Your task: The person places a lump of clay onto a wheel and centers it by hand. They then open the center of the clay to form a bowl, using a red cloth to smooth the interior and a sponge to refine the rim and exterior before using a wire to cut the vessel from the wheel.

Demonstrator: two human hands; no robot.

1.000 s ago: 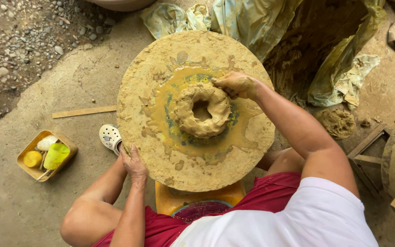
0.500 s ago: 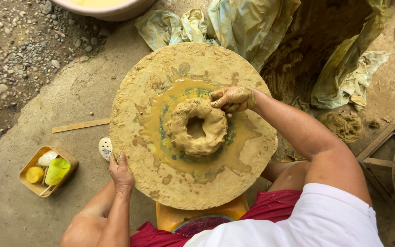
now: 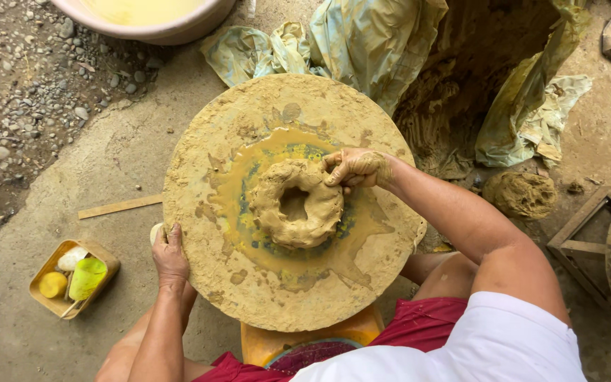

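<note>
The clay ring lay at the centre of the round wheel. The right hand was curled, pinching the ring's far right rim. The left hand gripped the wheel's near left edge.

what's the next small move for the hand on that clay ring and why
Probably press the right hand along the clay ring toward its lumpy near side, while the left hand steadies the wheel at its rim: the ring's wall looks uneven and cracked.
</note>
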